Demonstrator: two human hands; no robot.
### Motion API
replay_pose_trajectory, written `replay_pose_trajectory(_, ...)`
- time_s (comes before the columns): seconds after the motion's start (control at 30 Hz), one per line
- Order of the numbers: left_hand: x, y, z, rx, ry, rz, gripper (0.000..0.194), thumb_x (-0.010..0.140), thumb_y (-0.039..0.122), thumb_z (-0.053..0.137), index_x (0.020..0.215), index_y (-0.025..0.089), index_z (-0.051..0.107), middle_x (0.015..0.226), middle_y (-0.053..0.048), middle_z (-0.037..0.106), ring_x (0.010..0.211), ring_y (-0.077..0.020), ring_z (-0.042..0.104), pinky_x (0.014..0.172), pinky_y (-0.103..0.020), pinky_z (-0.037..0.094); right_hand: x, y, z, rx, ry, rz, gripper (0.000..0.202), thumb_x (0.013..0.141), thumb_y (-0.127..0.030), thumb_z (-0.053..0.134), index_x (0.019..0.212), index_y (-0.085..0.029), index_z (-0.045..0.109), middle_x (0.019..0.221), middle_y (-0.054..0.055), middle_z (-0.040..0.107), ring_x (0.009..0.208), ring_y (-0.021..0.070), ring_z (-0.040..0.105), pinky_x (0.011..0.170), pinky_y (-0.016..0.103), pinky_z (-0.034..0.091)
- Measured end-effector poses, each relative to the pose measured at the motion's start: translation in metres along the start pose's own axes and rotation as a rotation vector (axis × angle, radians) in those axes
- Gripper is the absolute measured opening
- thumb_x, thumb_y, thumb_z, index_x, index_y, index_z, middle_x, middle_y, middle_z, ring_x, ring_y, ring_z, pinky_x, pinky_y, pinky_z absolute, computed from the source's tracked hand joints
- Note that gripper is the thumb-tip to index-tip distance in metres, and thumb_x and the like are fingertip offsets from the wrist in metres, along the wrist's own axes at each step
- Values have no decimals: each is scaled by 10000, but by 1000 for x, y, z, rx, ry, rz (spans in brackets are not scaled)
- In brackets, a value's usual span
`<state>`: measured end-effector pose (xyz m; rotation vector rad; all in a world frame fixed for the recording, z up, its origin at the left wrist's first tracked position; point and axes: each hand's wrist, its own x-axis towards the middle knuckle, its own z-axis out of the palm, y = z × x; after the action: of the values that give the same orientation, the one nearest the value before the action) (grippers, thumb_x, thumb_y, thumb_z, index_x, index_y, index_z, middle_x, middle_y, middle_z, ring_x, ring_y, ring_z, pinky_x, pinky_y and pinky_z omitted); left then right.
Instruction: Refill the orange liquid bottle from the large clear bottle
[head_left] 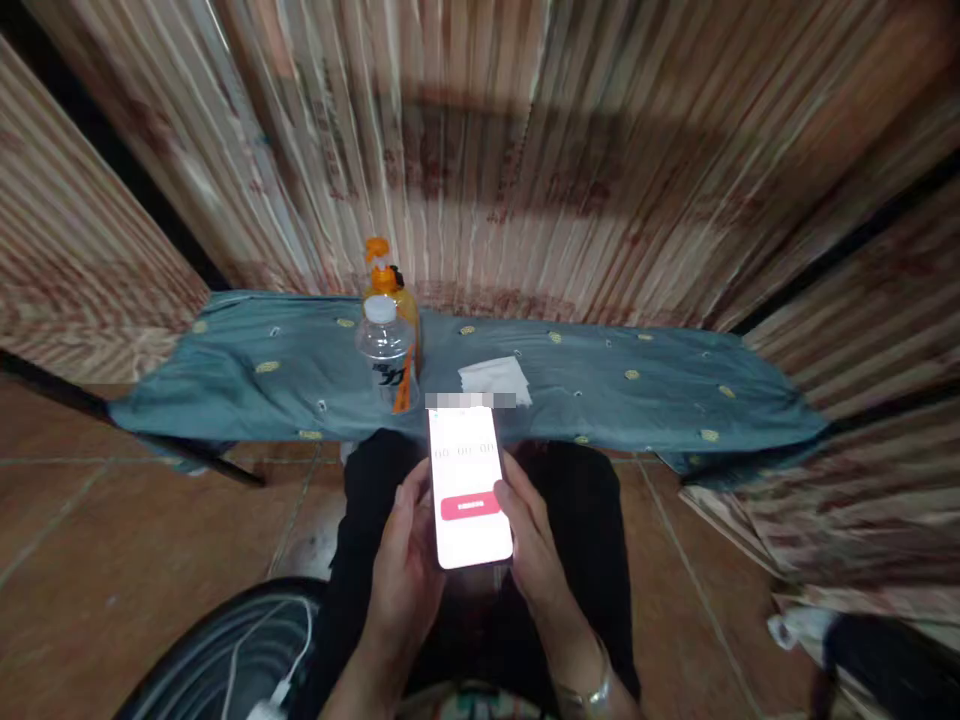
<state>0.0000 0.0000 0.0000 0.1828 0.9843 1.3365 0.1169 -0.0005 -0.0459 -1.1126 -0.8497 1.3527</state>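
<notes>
Between my two hands, above my lap, is a smartphone point(472, 540) with a bright white screen, a row of zeros and a red button. My left hand point(409, 550) grips its left edge. On the right edge my right hand point(534, 525) is closed, its thumb lying over the end of the red button. Just beyond the phone, a folded white tissue point(496, 378) lies on the cloth-covered bench. To its left a clear plastic bottle point(385, 345) with a white cap stands upright, in front of an orange pump bottle point(384, 280) that it partly hides.
A green patterned cloth point(600, 390) covers the narrow bench. Behind it hangs a striped curtain point(480, 200), with dark metal poles point(142, 190) at the sides. At lower left, a white charger cable point(289, 680) rests on a round black object point(202, 640). Brown tiles point(690, 600) form the floor.
</notes>
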Motion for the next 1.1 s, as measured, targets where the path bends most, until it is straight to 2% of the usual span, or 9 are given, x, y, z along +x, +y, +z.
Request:
replay_pose_trajectory(0.13, 3, -4, -3, 20, -17, 36, 911, 442, 738, 976, 1158, 234, 724, 1115, -65, 847, 1328, -395, 679, 1076, -489, 561, -7, 2, -6, -66, -48, -151, 660, 972, -539, 732, 1560, -296, 554, 1596, 50, 611, 1484, 322, 561, 1215, 456, 490)
replay_pose_trajectory(0.27, 6, -9, -5, 54, -47, 90, 856, 557, 783, 908, 1195, 249, 706, 1125, -74, 841, 1272, -389, 717, 1075, -510, 556, -22, 14, -13, -220, -39, -232, 756, 955, -488, 765, 1618, -304, 452, 1666, 74, 524, 1548, 316, 483, 1254, 468, 441)
replay_pose_trajectory(0.37, 6, -12, -3, 57, -60, 103, 856, 593, 797, 878, 1233, 264, 683, 1128, -70, 841, 1223, -378, 743, 1083, -520, 548, -32, 23, -15, -296, -37, -258, 917, 899, -512, 810, 1660, -285, 351, 1689, 122, 474, 1545, 348, 478, 1240, 503, 452)
replay_pose_trajectory(0.5, 6, -14, 0, 24, -53, 92, 890, 540, 808, 894, 1214, 268, 676, 1096, -64, 844, 1242, -383, 732, 1113, -531, 527, -34, 28, -12, -380, -17, -276, 1049, 815, -511, 869, 1664, -251, 311, 1670, 164, 472, 1539, 380, 471, 1243, 546, 433)
replay_pose_trajectory(0.67, 5, -13, 0, -11, -73, 104, 852, 568, 802, 884, 1216, 292, 666, 1124, -66, 835, 1282, -387, 714, 1124, -557, 517, -31, 25, -7, -509, 67, -327, 1077, 783, -388, 883, 1667, -268, 280, 1695, 154, 433, 1564, 373, 433, 1249, 561, 419)
replay_pose_trajectory(0.87, 4, -14, -3, -41, -144, 135, 767, 684, 801, 815, 1241, 296, 663, 1176, -85, 823, 1239, -379, 738, 1119, -579, 519, -32, 25, -2, -597, 103, -328, 1097, 750, -316, 877, 1665, -258, 273, 1663, 167, 473, 1534, 385, 479, 1201, 576, 476)
replay_pose_trajectory(1.1, 3, -15, -1, -42, -105, 138, 855, 620, 795, 856, 1268, 282, 639, 1200, -98, 819, 1302, -392, 699, 1124, -589, 516, -31, 26, -1, -646, 140, -344, 1088, 743, -294, 868, 1666, -262, 293, 1638, 158, 509, 1508, 389, 514, 1186, 574, 498)
